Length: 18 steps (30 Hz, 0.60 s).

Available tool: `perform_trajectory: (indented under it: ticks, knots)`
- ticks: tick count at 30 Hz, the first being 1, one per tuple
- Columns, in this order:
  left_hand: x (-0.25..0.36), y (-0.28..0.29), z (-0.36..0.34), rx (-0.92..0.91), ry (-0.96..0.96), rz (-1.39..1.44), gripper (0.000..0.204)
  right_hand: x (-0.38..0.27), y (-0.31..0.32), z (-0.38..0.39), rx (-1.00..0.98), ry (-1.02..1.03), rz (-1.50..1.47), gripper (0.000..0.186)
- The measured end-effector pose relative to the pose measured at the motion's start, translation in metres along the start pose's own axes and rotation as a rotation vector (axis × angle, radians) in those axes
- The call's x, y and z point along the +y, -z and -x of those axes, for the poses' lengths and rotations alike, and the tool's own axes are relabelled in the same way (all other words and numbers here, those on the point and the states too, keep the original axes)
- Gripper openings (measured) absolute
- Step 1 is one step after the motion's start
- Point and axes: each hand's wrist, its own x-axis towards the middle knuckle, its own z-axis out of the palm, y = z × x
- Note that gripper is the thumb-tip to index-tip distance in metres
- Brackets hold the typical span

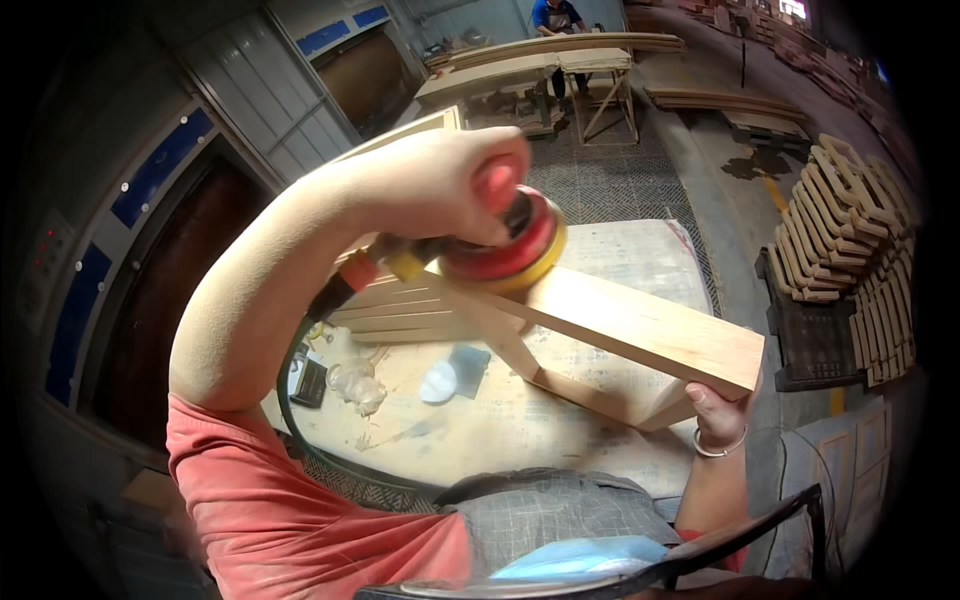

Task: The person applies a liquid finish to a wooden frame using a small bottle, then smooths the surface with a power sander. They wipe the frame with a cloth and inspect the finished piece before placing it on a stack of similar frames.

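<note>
My left hand (468,178) reaches over from the left, its fingers wrapped round an orbital sander (520,257) with a red body and yellow pad rim. The sander rests on the upper face of a pale wooden frame (650,328), near that beam's far left end. A hose (288,385) runs from the tool down along my left side. Tilted up on the table (630,250), the frame is gripped at its near right corner by my right hand (722,415), which wears a bracelet. My right fingertips are partly hidden behind the wood.
Left on the table lie stacked wooden pieces (395,318), a crumpled plastic bag (357,387), a round white disc (438,382) and a small dark box (307,383). Curved wooden parts (835,230) are piled on a black pallet (810,330) at right. Another person (555,17) stands at a far bench.
</note>
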Motion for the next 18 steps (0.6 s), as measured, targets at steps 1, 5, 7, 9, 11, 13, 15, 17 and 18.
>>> perform_trajectory:
  ticks: [1, 5, 7, 9, 11, 13, 15, 17, 18]
  knots:
    - [-0.018, 0.003, 0.009, 0.016, 0.055, -0.015, 0.049, -0.004, -0.005, -0.001, 0.014, 0.001, -0.023, 0.084]
    - [-0.069, 0.007, 0.043, 0.118, 0.232, 0.093, 0.05, -0.009, -0.009, -0.008, 0.023, -0.053, -0.035, 0.073]
    - [-0.068, 0.006, 0.057, 0.14, 0.29, 0.099, 0.051, -0.012, -0.01, -0.013, -0.02, -0.068, -0.032, 0.069]
    - [-0.059, 0.003, 0.063, 0.141, 0.235, 0.043, 0.051, -0.017, -0.023, -0.017, 0.005, -0.083, -0.093, 0.069]
    - [-0.032, -0.002, 0.061, 0.096, 0.155, 0.063, 0.051, -0.013, -0.015, -0.021, -0.072, -0.034, -0.037, 0.066]
    - [0.006, -0.008, 0.055, 0.08, -0.047, -0.042, 0.053, -0.021, -0.014, -0.027, -0.065, -0.048, -0.084, 0.061]
    - [0.04, -0.012, 0.049, 0.052, -0.184, -0.077, 0.056, -0.025, -0.018, -0.029, -0.01, -0.066, -0.076, 0.059]
    - [0.073, -0.013, 0.047, 0.006, -0.241, -0.149, 0.057, -0.027, -0.018, -0.033, -0.05, -0.071, -0.065, 0.056]
    - [0.089, -0.014, 0.044, -0.03, -0.274, -0.156, 0.058, -0.032, -0.022, -0.033, -0.04, -0.13, -0.128, 0.052]
